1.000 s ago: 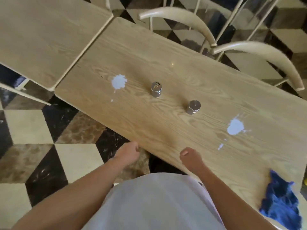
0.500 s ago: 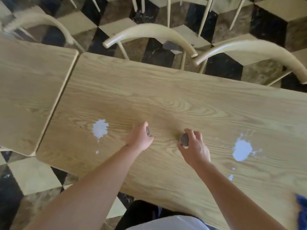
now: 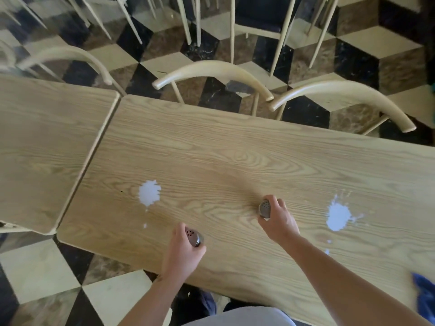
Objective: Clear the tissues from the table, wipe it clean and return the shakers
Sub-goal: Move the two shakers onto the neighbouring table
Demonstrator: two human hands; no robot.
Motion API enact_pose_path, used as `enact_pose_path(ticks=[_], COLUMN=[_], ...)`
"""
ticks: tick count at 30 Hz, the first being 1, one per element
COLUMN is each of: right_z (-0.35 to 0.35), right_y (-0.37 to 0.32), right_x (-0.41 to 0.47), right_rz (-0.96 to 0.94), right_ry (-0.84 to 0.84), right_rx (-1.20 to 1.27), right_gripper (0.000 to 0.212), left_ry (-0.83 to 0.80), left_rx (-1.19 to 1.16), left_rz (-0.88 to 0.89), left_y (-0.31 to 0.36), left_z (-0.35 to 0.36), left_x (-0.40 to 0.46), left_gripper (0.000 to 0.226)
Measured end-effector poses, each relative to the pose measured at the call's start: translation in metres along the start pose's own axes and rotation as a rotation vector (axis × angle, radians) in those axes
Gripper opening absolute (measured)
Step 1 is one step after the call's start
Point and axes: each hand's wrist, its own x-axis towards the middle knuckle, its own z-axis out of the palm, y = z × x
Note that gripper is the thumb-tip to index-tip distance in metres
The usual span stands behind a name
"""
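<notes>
I see left hand [image 3: 181, 251] and right hand [image 3: 277, 221] each gripping a shaker [image 3: 195, 236] [image 3: 264, 209] over the table [image 3: 211, 149]; tilted lids could sprinkle (spills [image 3: 149, 192] unwiped, cloth [image 3: 424, 294] far right).

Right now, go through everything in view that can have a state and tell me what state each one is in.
left hand: closed around a shaker
left shaker: gripped, tilted
right hand: closed around a shaker
right shaker: gripped, roughly upright
left white spill: unwiped
right white spill: unwiped
blue cloth: crumpled on the table, untouched
chairs: pushed in at the far side
</notes>
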Motion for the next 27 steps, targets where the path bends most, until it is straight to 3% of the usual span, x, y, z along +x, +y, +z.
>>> enact_pose_path(ticks=[5, 13, 21, 27], right_z=[0.020, 0.094, 0.164, 0.201], right_y=[-0.020, -0.082, -0.158, -0.209], right_x=[-0.042, -0.147, -0.209, -0.223], right_rz=[0.008, -0.052, -0.249, -0.423], right_ry=[-0.002, 0.005, -0.178, -0.278], right_rx=[0.010, 0.212, 0.170, 0.087], right_gripper=[0.050, 0.046, 0.045, 0.044], left_ry=[0.049, -0.028, 0.096, 0.233], left_rx=[-0.098, -0.231, -0.409, -0.736], left_rz=[0.036, 0.041, -0.114, -0.247], left_y=[-0.033, -0.116, -0.217, -0.280], left_z=[-0.023, -0.063, -0.097, -0.117], left_x=[-0.038, -0.069, -0.109, -0.135], left_gripper=[0.049, 0.043, 0.047, 0.042])
